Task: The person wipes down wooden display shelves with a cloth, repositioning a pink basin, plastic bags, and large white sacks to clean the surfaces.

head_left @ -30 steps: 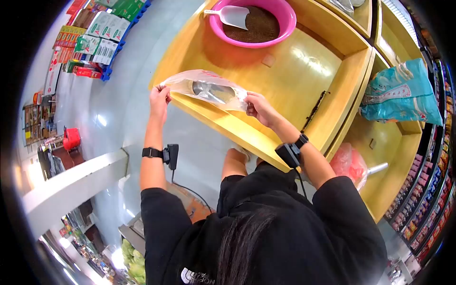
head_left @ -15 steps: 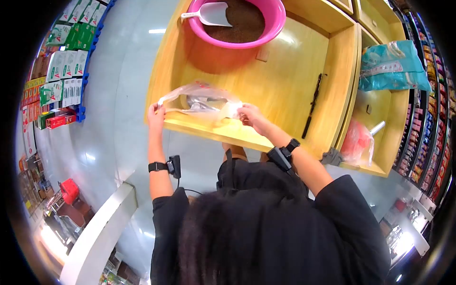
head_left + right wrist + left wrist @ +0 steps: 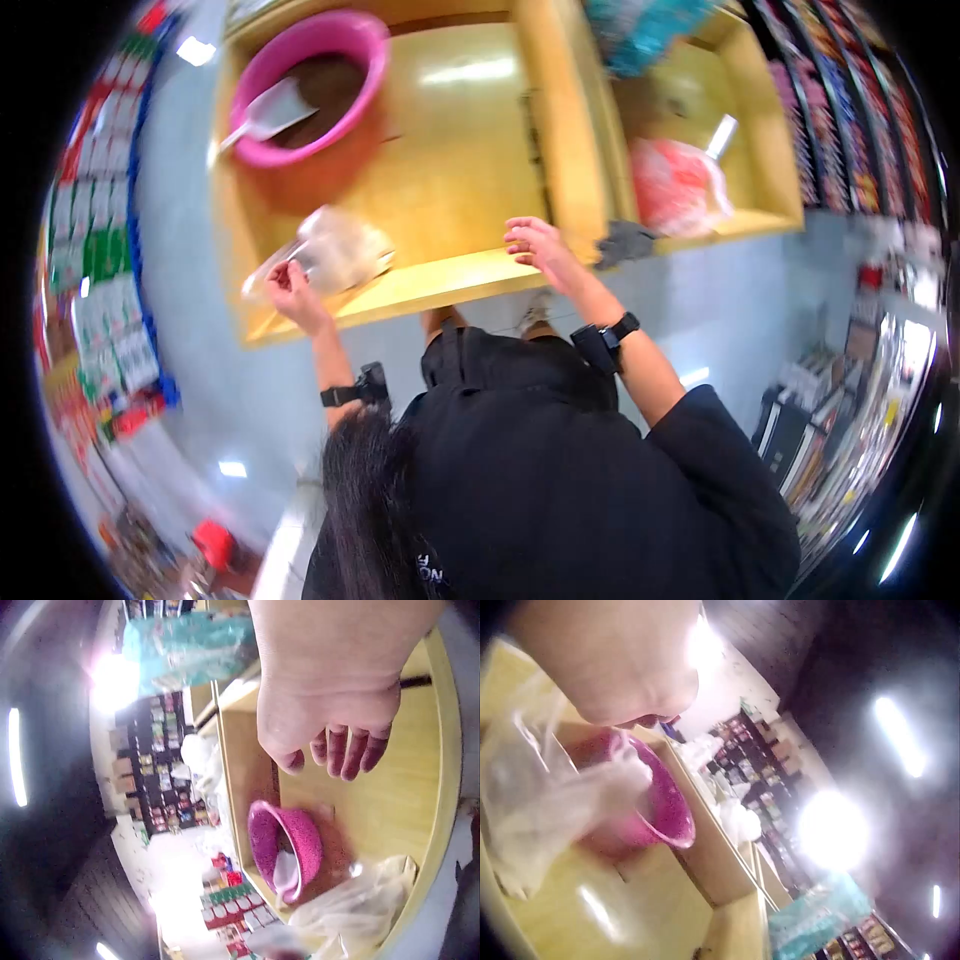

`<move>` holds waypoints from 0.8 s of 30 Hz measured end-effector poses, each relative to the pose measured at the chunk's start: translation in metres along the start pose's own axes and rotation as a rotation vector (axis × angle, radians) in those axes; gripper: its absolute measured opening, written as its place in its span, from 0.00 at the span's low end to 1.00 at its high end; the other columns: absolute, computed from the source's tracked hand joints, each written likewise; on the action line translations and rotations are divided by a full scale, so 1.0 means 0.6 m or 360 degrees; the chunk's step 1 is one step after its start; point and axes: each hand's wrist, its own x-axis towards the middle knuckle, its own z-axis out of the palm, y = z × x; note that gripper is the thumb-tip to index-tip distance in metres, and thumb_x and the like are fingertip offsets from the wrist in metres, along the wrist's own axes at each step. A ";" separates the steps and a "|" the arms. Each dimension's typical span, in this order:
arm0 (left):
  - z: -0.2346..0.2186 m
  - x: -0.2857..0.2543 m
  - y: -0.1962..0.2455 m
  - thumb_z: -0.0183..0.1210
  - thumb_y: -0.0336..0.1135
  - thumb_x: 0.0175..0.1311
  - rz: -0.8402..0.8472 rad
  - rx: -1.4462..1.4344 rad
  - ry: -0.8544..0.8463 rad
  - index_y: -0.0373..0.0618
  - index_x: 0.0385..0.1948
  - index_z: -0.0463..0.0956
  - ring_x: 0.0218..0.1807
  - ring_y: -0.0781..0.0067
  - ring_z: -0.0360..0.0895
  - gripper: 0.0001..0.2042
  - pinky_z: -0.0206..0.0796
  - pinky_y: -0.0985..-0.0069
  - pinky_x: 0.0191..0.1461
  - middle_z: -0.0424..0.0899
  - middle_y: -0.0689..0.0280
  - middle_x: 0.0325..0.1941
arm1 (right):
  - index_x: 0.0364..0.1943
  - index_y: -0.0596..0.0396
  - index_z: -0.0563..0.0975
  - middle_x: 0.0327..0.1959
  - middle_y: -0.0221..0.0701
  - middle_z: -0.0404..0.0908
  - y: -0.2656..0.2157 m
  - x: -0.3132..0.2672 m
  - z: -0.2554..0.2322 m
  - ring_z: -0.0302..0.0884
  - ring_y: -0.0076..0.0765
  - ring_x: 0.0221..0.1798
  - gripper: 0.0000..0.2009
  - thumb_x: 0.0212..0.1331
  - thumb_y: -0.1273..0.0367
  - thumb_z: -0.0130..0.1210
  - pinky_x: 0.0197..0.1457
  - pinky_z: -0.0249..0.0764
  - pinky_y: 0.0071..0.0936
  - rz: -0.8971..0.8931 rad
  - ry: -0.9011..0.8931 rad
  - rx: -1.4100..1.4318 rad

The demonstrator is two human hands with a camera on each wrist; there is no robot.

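In the head view the left hand [image 3: 293,297] pinches the edge of a translucent plastic bag [image 3: 345,250], which rests at the front left of a wooden bin [image 3: 440,278]. Something metallic shows blurrily through the bag. The right hand [image 3: 540,250] is off the bag, over the bin's front edge, holding nothing; the right wrist view shows its fingers [image 3: 351,754] loosely bent. Behind the bag stands a pink basin [image 3: 372,85] with dark brown grains [image 3: 335,85] and a white scoop [image 3: 278,110].
A neighbouring compartment on the right holds a red and white bag [image 3: 675,190] with a pale handle beside it, and a teal package [image 3: 640,35] behind. A grey cloth [image 3: 627,243] hangs at the divider. Stacked cartons [image 3: 100,240] stand at the left, shelves at the right.
The right hand has let go of the bag and moved away to the right. The left hand still holds it, and the bag has sagged onto the bin. The head view has turned rightward.
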 end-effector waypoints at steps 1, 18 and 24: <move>0.049 -0.038 0.010 0.53 0.29 0.60 0.0101 0.0085 -0.0118 0.40 0.34 0.70 0.29 0.81 0.67 0.04 0.64 0.83 0.34 0.71 0.70 0.29 | 0.45 0.51 0.71 0.37 0.26 0.74 -0.001 -0.035 -0.056 0.72 0.22 0.38 0.13 0.57 0.63 0.51 0.40 0.68 0.20 -0.0058 0.0092 0.0075; 0.775 -0.684 0.105 0.45 0.38 0.68 -0.0467 -0.0371 -0.2435 0.39 0.37 0.73 0.33 0.78 0.73 0.13 0.67 0.81 0.39 0.78 0.66 0.34 | 0.44 0.50 0.70 0.34 0.26 0.72 0.124 -0.378 -0.638 0.69 0.23 0.35 0.10 0.59 0.68 0.46 0.38 0.68 0.23 -0.0650 0.1169 0.1434; 1.007 -0.737 0.006 0.54 0.34 0.57 -0.0771 -0.0103 -0.2206 0.41 0.44 0.67 0.40 0.75 0.73 0.14 0.68 0.78 0.41 0.74 0.64 0.41 | 0.44 0.50 0.70 0.36 0.27 0.72 0.036 -0.291 -0.767 0.69 0.23 0.36 0.10 0.59 0.68 0.46 0.40 0.67 0.22 -0.0561 0.0894 0.1319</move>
